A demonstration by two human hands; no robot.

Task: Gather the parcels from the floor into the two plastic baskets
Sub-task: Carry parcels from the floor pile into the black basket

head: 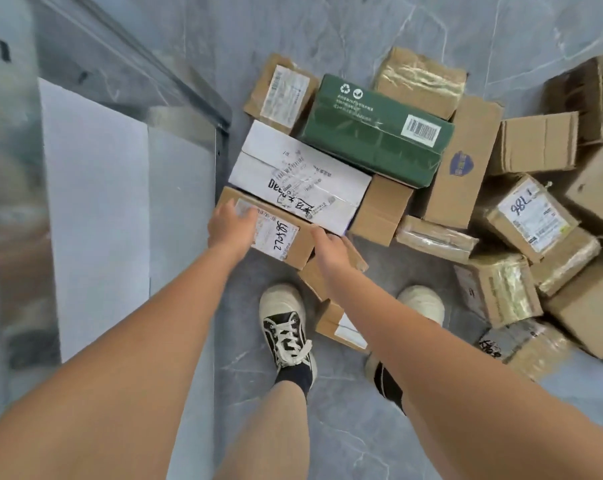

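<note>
my left hand [229,225] grips one end of the brown labelled box [276,233] | my right hand [329,245] grips its other end | box lies on the floor [345,393] just beside the white box [300,178], in front of my shoes [286,334]

The labelled box [276,233] lies nearest the feet — white box [300,178] behind it, other parcels [521,216] piled right.
</note>
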